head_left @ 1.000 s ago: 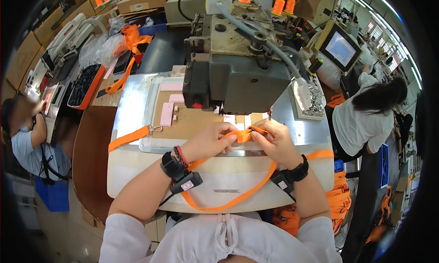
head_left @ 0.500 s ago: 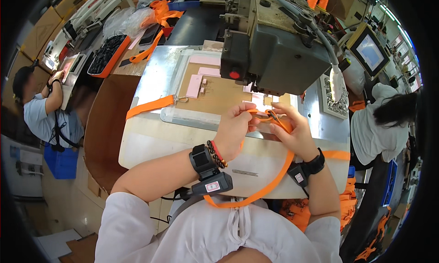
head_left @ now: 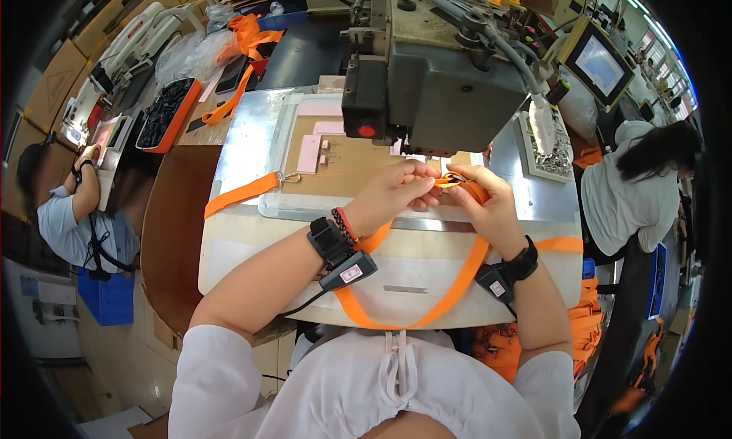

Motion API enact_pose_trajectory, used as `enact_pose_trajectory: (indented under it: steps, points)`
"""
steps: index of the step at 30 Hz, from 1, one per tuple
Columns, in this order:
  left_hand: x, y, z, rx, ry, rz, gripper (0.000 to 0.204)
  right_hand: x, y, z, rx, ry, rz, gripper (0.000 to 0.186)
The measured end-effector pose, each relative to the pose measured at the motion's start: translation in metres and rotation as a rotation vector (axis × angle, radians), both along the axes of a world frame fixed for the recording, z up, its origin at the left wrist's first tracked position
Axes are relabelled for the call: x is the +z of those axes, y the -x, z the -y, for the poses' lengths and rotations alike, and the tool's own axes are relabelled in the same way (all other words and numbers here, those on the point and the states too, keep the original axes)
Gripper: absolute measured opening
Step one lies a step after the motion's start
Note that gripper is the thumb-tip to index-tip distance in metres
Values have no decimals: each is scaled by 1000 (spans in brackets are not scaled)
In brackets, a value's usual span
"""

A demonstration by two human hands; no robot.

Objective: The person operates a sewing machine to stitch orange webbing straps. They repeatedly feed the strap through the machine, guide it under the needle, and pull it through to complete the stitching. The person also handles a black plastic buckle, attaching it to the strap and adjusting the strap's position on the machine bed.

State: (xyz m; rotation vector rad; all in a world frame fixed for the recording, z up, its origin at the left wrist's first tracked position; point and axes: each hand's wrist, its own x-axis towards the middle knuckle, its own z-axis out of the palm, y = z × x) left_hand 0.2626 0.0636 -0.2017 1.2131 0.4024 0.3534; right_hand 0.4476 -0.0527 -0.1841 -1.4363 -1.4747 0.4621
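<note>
Both my hands are raised over the front of the sewing machine's work plate, close together. Between thumb and fingers, my left hand pinches an end of the orange webbing strap. Closed around the folded strap is my right hand, with a small dark buckle at its fingertips; how the strap threads through it is too small to tell. From the hands the strap hangs in a wide loop over the table's front edge. Left of them, another orange strap with a metal snap hook lies across the plate.
The dark sewing machine head overhangs the plate, just beyond my hands. A tray of metal hardware stands at right, below a screen. An orange bin of black parts is at left. Other people sit at both sides.
The left hand has shifted slightly away from the buckle, drawing the strap end leftward. The hanging loop sits higher and looks wider. The whole view has shifted a little.
</note>
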Motion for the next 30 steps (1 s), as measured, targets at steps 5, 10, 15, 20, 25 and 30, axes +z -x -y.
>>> enact_pose_trajectory:
  steps: [5,10,15,20,25,30]
  points:
    - [-7,0,-1,36,28,-10,33,-2,2,-3,19,23,78,26]
    - [-4,-7,-7,41,74,-70,33,-2,2,-3,15,44,74,24]
    - [4,-11,-9,52,101,-156,35,-5,1,-2,7,66,56,22]
    - [20,3,-8,6,199,-217,42,-2,-19,-2,-81,92,-66,20]
    - [30,45,-11,-15,224,-209,42,2,-38,-4,-89,164,-176,19]
    - [35,55,20,57,348,-206,42,-4,-38,-3,-31,144,-189,16]
